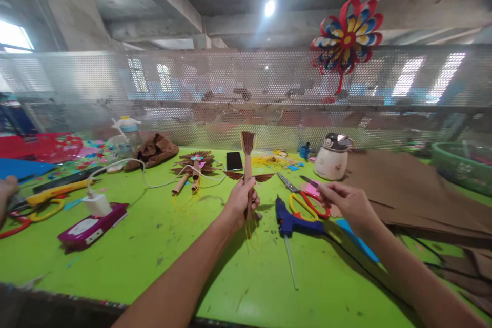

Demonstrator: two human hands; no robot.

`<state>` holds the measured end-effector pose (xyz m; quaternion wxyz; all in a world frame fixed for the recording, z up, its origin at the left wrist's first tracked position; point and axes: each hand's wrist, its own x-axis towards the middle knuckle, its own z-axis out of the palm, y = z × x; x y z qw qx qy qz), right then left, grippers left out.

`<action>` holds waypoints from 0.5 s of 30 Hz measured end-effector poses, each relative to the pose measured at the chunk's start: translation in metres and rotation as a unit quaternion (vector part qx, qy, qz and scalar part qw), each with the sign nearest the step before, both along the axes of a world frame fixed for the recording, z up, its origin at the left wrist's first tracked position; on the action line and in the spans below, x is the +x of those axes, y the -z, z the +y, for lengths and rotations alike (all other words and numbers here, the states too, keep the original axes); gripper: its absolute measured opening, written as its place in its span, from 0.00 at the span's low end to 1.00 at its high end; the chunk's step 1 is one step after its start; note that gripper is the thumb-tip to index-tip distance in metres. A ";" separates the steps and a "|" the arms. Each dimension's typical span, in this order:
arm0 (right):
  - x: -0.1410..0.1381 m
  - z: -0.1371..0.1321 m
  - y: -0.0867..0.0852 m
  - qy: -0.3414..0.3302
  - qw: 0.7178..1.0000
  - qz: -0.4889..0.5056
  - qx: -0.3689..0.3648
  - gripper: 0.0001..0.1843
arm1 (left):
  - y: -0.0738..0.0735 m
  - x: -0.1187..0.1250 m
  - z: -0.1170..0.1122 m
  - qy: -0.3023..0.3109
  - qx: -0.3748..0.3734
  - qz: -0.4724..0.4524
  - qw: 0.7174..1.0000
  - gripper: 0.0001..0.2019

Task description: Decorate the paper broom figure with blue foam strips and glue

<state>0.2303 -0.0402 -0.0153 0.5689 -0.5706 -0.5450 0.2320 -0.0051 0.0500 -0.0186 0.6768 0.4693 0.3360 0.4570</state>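
Note:
My left hand (244, 199) is closed around the shaft of a brown paper figure (248, 161), upright over the table. The figure has a fringed top, pleated wings at both sides and yellow strings hanging below. My right hand (344, 201) pinches a thin dark strip (309, 181) between thumb and fingers; its exact kind is unclear. Just left of that hand lie scissors (295, 200) with yellow and red handles. A blue glue gun (290, 219) rests on the table between my hands, a glue stick poking out of its back.
Pleated brown paper pieces (196, 166), a phone (234, 161) and yellow scraps (272, 159) lie behind. At right are a white jug (332, 159), brown paper sheets (400, 184) and a green basket (461, 164). At left are a purple power strip (94, 225) and another person's hand (6, 189).

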 end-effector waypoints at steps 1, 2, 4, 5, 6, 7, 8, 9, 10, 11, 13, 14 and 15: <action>0.004 0.001 0.000 0.023 0.999 0.021 0.010 0.17 | 0.000 -0.001 0.001 -0.002 0.000 0.002 1.000 0.12; 0.008 0.002 -0.001 0.045 0.998 0.043 0.020 0.16 | 0.000 -0.001 0.001 -0.003 0.000 0.003 1.000 0.12; 0.016 0.003 -0.001 0.086 0.992 0.087 0.043 0.16 | 0.000 -0.001 0.001 -0.003 0.002 0.006 1.000 0.12; 0.020 0.004 -0.001 0.102 0.988 0.104 0.053 0.16 | -0.001 -0.001 0.001 -0.004 0.002 0.006 1.000 0.12; 0.022 0.004 -0.001 0.115 0.984 0.118 0.062 0.15 | -0.001 -0.001 0.000 -0.004 0.003 0.005 1.000 0.12; 0.025 0.004 -0.001 0.125 0.982 0.126 0.071 0.15 | -0.002 0.000 0.000 -0.005 0.002 0.004 1.000 0.12; 0.026 0.004 -0.002 0.130 0.980 0.133 0.076 0.15 | -0.002 0.000 -0.001 -0.004 0.001 0.003 1.000 0.12; 0.027 0.004 -0.002 0.135 0.978 0.138 0.079 0.14 | -0.003 0.000 -0.001 0.000 0.000 0.003 1.000 0.13; 0.027 0.004 -0.002 0.136 0.977 0.143 0.080 0.14 | -0.003 0.000 -0.002 0.004 0.000 0.003 1.000 0.13; 0.027 0.004 -0.002 0.137 0.976 0.148 0.079 0.14 | -0.003 0.000 -0.002 0.007 0.001 0.003 1.000 0.13; 0.025 0.004 -0.002 0.137 0.976 0.154 0.073 0.14 | -0.003 0.000 -0.002 0.009 0.004 0.004 1.000 0.13; 0.025 0.004 -0.002 0.137 0.976 0.154 0.070 0.14 | -0.003 0.000 -0.002 0.010 0.006 0.006 1.000 0.12; 0.024 0.004 -0.001 0.137 0.977 0.151 0.065 0.15 | -0.003 0.000 -0.002 0.011 0.007 0.007 1.000 0.12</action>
